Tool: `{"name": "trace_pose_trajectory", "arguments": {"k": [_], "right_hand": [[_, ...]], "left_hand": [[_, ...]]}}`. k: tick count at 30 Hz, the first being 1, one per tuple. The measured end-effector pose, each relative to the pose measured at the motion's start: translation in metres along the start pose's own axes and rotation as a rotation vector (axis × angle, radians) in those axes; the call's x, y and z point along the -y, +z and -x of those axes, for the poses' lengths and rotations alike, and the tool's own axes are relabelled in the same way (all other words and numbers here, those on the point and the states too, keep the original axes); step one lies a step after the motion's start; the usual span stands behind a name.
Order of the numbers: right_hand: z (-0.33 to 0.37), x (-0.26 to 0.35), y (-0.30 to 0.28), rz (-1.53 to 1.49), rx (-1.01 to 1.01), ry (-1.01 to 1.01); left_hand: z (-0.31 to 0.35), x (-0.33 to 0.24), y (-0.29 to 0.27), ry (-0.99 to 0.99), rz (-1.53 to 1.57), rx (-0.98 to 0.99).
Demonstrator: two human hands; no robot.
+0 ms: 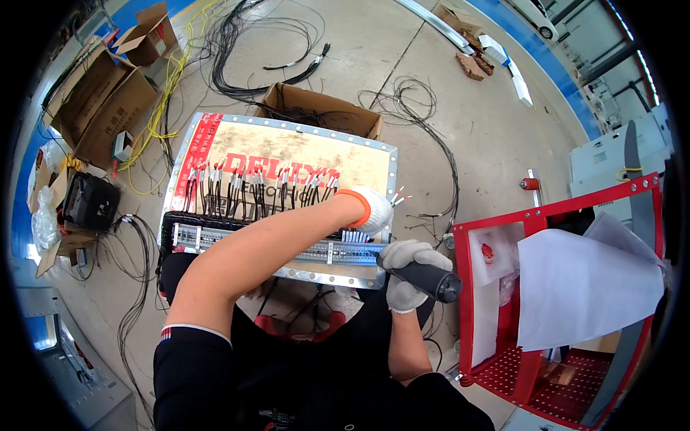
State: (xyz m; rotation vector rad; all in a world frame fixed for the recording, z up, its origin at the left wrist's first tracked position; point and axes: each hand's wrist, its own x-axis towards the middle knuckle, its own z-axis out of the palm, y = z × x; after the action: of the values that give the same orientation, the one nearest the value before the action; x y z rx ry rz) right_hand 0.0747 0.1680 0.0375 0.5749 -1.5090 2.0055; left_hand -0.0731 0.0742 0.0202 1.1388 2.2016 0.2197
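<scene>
My left hand (370,210), in a white glove with an orange cuff, reaches across to the right end of the terminal strip (309,253). Its fingers are closed around wires with red-tipped ends (402,197) that poke out past the glove. In its grey-white glove, my right hand (408,267) grips a black cylindrical power screwdriver (429,281), whose front points at the strip's right end; the tip is hard to make out. A row of black wires (233,197) with white markers and red ends stands up behind the strip. My left forearm hides part of the row.
The strip lies on a board (287,147) with a metal edge. An open cardboard box (323,108) sits behind it, and black cable bundles (230,65) lie on the floor. A red metal cart (532,223) holding white sheets stands close at right. Cartons (108,108) are at left.
</scene>
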Motion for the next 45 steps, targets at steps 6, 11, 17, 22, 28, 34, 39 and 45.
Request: {"name": "trace_pose_trajectory", "arguments": {"k": [6,11,17,22,28,34,39,45], "right_hand": [[-0.005,0.000,0.004,0.023,0.048,-0.041],[-0.001,-0.003,-0.003,-0.031,-0.015,-0.023],[-0.002,-0.001,-0.002,-0.017,-0.023,-0.017],[-0.002,-0.005,0.001,-0.010,0.007,-0.083],[-0.001,-0.004,0.004,0.133,-0.001,-0.095],[-0.003,-0.007,-0.001,0.167,0.149,-0.087],[-0.004,-0.007,-0.002,0.137,0.101,-0.048],[-0.003,-0.007,-0.001,0.096,0.074,-0.037]], "left_hand": [[0.009,0.012,-0.005,0.122,0.122,0.029],[0.009,-0.008,-0.005,0.023,-0.024,-0.082],[0.005,-0.001,-0.004,0.067,0.049,-0.023],[0.005,-0.001,0.006,0.010,-0.009,-0.114],[0.020,0.009,0.002,0.060,0.197,-0.024],[0.010,0.009,0.001,0.021,0.187,0.061],[0.013,0.011,0.002,0.036,0.224,0.046],[0.011,0.010,0.004,0.059,0.167,0.029]]}}
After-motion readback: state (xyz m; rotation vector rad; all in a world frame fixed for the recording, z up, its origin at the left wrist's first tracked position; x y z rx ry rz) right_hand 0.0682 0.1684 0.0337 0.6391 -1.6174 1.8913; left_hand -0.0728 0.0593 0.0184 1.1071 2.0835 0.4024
